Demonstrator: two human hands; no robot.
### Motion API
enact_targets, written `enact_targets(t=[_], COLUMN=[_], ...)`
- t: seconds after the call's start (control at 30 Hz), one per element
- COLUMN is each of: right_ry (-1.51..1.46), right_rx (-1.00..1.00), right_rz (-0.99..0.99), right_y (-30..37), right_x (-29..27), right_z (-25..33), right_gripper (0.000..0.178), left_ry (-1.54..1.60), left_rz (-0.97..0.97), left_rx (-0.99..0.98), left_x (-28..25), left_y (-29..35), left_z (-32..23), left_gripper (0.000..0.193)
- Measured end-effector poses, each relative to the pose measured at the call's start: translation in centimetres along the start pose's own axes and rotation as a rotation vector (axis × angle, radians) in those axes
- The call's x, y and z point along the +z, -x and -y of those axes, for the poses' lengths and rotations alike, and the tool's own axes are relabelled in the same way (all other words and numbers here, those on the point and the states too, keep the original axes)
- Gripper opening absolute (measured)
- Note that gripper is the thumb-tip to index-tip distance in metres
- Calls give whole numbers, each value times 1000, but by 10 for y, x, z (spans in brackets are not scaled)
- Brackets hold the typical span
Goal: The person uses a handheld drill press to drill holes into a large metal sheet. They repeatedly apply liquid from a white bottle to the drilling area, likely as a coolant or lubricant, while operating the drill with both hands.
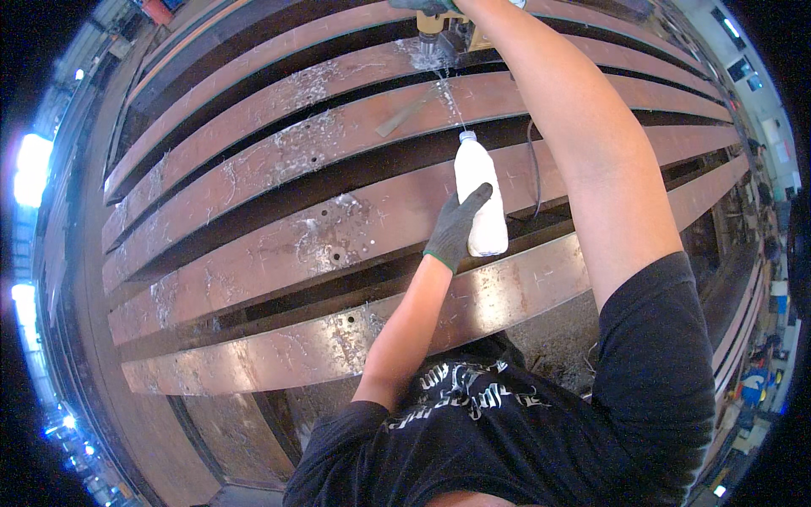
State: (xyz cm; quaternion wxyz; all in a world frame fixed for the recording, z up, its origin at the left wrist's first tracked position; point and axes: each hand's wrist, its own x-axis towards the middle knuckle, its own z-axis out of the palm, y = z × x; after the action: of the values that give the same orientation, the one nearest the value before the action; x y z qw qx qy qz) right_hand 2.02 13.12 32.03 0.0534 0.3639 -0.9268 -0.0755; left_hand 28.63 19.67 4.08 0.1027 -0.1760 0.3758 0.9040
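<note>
My left hand, in a dark grey glove, is closed around a white plastic squeeze bottle. From the bottle's tip a thin stream of milky liquid runs to the foot of a yellow drilling machine. The machine stands on one of the far steel beams, with whitish wet liquid and shavings around its bit. My right arm reaches up across the beams. At the top edge my gloved right hand is at the machine's top; the picture's edge cuts it off, and its grip is hidden.
Several long reddish-brown steel beams lie side by side with dark gaps between them. Drilled holes, shavings and white splashes mark them. A thin flat strip lies near the stream. A dark cable hangs right of the bottle.
</note>
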Motion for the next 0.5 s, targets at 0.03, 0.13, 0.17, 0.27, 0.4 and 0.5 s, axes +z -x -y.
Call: enact_targets(t=[0.03,0.13,0.17,0.27,0.4,0.5], right_ry=[-3,-6,-6,3,10,12], right_rx=[0,-4,-5,14,7,-4], right_rz=[-5,-7,-5,5,8,11], right_y=[0,0,0,0,-4,-7], right_x=[0,0,0,0,5,6], right_z=[0,-1,-1,1,-2,-2], right_gripper=[54,54,55,54,54,54], left_ry=[-7,-40,-53,-76,-81,-106], left_rz=[3,-12,-22,-26,-43,-38], left_rx=[14,31,32,-12,14,13], left_x=[0,0,0,-4,0,-2], left_y=[0,0,0,-5,-2,-2], left_z=[1,2,2,2,-1,-2], left_gripper=[54,55,56,57,59,59])
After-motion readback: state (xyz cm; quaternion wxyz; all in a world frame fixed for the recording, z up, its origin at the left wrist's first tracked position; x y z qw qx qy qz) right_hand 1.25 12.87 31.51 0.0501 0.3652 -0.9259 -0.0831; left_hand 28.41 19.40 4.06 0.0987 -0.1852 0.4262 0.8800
